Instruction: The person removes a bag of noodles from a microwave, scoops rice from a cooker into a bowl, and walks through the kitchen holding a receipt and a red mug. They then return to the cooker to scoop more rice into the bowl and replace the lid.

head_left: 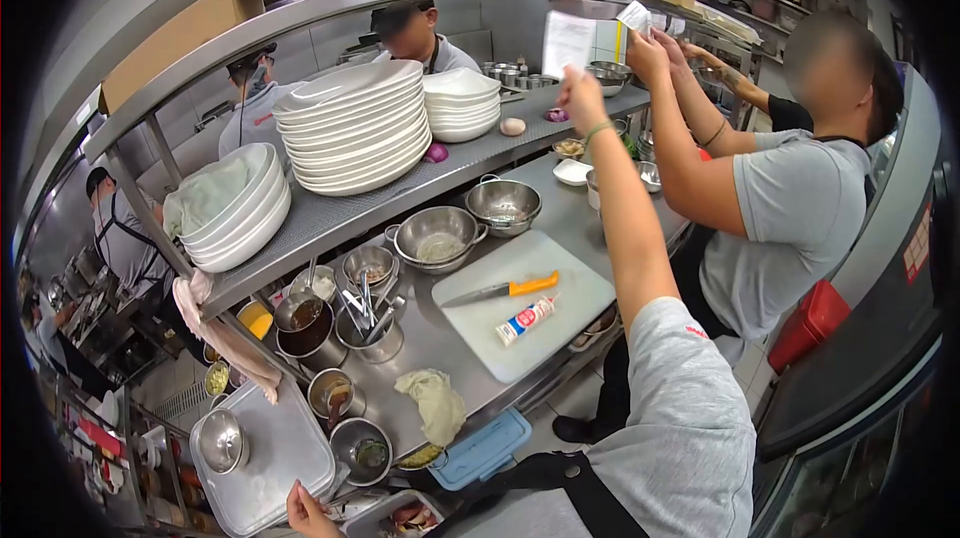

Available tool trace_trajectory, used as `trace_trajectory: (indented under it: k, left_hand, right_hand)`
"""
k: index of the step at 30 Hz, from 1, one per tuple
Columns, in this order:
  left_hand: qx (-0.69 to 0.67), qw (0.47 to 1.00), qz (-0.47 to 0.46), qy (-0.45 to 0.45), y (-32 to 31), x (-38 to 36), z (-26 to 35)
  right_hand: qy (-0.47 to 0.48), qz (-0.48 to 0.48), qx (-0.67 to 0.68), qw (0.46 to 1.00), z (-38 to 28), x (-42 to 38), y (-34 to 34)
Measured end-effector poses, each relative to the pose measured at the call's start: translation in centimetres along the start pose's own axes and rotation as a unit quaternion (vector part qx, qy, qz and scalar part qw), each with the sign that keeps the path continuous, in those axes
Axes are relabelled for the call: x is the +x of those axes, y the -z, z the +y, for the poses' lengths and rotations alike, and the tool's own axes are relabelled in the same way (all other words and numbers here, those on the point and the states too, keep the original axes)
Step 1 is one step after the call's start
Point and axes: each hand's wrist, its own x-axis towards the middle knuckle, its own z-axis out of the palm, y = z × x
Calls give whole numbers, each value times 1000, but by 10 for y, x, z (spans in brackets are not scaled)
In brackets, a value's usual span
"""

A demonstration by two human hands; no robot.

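Note:
My right arm reaches up and forward over the counter. Its hand (pixel 580 103) is closed, with the fingertips pinching the lower edge of a printed paper slip (pixel 568 44) above the shelf. Low in the view, my left hand (pixel 312 513) is partly cut off by the frame edge. Its fingers look loosely apart with nothing visible in them, beside a metal tray (pixel 265 438) and a container of dark red pieces (pixel 408 518). Below my right arm, a white cutting board (pixel 480 343) carries a knife with a yellow handle (pixel 533 284) and a red, white and blue tube (pixel 526 321).
Stacked white plates (pixel 355 128) and bowls (pixel 240 213) stand on the raised shelf (pixel 400 178). Metal colanders (pixel 437 238), pots (pixel 310 333) and a cloth (pixel 432 406) occupy the counter. A co-worker (pixel 790 168) at right holds up another slip (pixel 634 17). More people work behind the shelf.

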Motion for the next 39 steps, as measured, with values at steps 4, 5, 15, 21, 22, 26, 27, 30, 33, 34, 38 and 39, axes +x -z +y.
trace_trajectory:
  k: [4,5,15,21,22,26,27,30,33,34,38,39]
  left_hand:
    - [51,994,81,-45,-7,-28,12]
    - [55,993,99,-17,-13,-42,29]
    - [110,985,130,32,-13,-108,35]
    - [126,977,167,33,-10,-142,38]
    - [128,980,141,53,-3,-148,34]
    - [114,982,148,26,8,-165,13]
    - [88,986,133,42,10,-173,16]
    - [60,989,123,58,7,-191,41]
    - [58,983,153,88,32,-215,56]
    - [60,982,155,88,49,-224,51]
    - [107,968,216,73,118,-271,50]
    - [123,961,230,87,143,-286,50]
  right_hand:
    - [-103,15,145,984,-9,49,33]
    - [-124,19,133,983,-9,59,39]
    - [-155,1,36,987,-43,130,24]
    - [132,343,-213,905,-9,58,-22]
    - [208,298,-132,922,-8,27,-36]
    - [239,-44,73,967,7,-162,-115]
    - [181,-149,42,971,20,-222,-127]
    - [165,-447,-2,879,45,-415,-149]
    - [81,-721,70,684,46,-597,-138]
    - [51,-790,81,606,47,-650,-129]
    - [-45,-907,94,408,25,-754,-125]
    - [-15,-925,70,373,33,-776,-130]
